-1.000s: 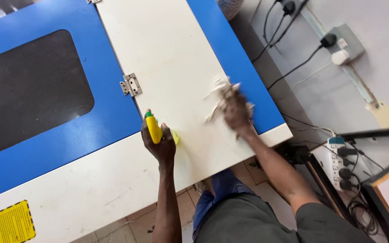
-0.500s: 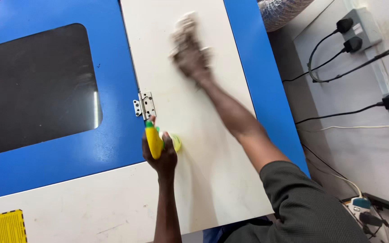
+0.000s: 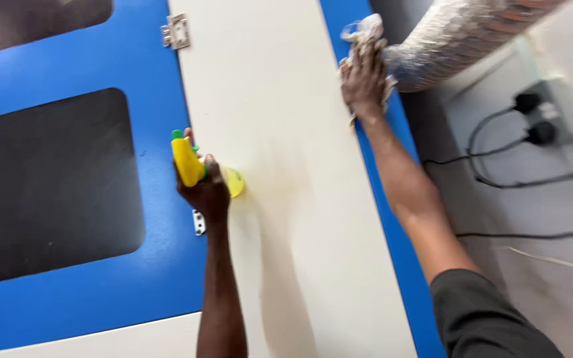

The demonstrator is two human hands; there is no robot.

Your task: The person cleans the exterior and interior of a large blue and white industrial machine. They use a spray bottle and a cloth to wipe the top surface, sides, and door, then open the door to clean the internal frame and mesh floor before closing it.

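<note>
Machine top, wiping in hand. Right hand [image 3: 365,79]: stretched to the far end of the cream panel [image 3: 286,199], palm pressed flat on a crumpled pale cloth [image 3: 366,33] that lies at the panel's right edge, where it meets the blue border strip [image 3: 392,199]; fingers spread over the cloth and pinning it down rather than pinching it. Left hand [image 3: 205,192]: closed around a yellow spray bottle [image 3: 188,162] with a green tip, held upright over the seam between the cream panel and the blue lid [image 3: 160,265]. Progress, as a judgement: the wipe looks well advanced along the panel's length, since the cloth sits at its far corner; a faint dull streak shows down the middle of the panel near the bottle, so that stretch may yet need a pass; the blue lid and its dark window [image 3: 48,185] show no cloth on them. Surface: smooth painted metal, cream and blue, two small hinges [image 3: 176,32] on the seam. Room: ribbed silver duct [image 3: 459,40] running off beside the cloth hand; grey wall with black cables [image 3: 518,176] and plugs to the right.
</note>
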